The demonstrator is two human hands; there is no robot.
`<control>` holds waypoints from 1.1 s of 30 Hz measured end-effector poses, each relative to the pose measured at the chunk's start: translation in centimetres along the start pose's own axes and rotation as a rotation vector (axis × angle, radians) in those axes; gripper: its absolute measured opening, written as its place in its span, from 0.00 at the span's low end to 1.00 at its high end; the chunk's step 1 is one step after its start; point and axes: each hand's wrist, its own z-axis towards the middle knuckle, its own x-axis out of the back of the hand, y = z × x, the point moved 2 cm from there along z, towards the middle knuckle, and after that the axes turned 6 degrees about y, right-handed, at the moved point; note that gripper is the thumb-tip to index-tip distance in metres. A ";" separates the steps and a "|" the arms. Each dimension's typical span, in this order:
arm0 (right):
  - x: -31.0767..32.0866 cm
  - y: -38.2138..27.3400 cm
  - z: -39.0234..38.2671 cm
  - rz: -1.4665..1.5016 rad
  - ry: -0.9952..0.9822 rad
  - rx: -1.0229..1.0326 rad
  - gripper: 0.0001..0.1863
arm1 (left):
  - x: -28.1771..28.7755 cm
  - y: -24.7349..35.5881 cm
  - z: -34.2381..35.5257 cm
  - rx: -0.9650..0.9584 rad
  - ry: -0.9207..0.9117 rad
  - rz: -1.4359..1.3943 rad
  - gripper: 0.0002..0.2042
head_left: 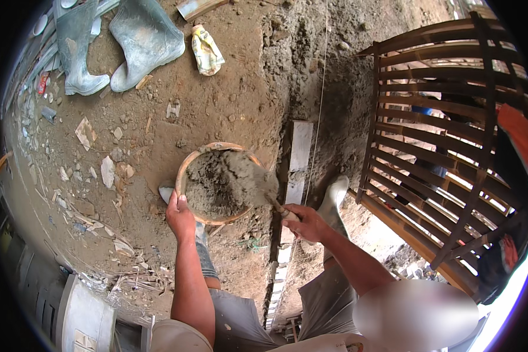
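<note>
My left hand is closed on the left rim of a round, orange-brown tub, which leans a little between my legs. Wet grey mortar fills part of it. In my right hand is the handle of a trowel. Its blade lies over the tub's right rim, covered by a lump of mortar that is slightly blurred. Just past the trowel runs a narrow row of pale blocks set in the soil.
A taut string runs alongside the blocks. To the right stands a slatted wooden frame. Rubber boots and a crumpled plastic bottle lie at the far left. Stones and debris litter the left ground. My booted foot stands right of the string.
</note>
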 end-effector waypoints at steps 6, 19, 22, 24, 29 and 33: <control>3.0 -2.0 -2.0 0.252 0.229 0.322 0.26 | 0.3 -1.1 0.4 -0.038 0.027 0.048 0.19; 12.5 -12.4 14.0 -0.366 1.159 0.384 0.27 | -0.6 -1.5 0.6 -0.008 0.007 -0.040 0.18; 14.0 -14.0 16.5 -0.277 1.201 0.270 0.27 | -1.1 -1.2 0.4 -0.006 0.003 -0.094 0.17; 12.9 -14.0 15.7 -0.297 1.178 0.292 0.27 | -0.3 -1.4 0.3 -0.043 0.023 -0.052 0.17; 9.1 -10.0 11.2 -0.130 0.998 0.660 0.23 | 0.1 -3.8 0.8 0.034 0.051 -0.111 0.15; 3.8 -6.5 3.7 -0.040 0.579 0.590 0.21 | -0.1 -2.8 0.7 0.070 0.072 -0.005 0.17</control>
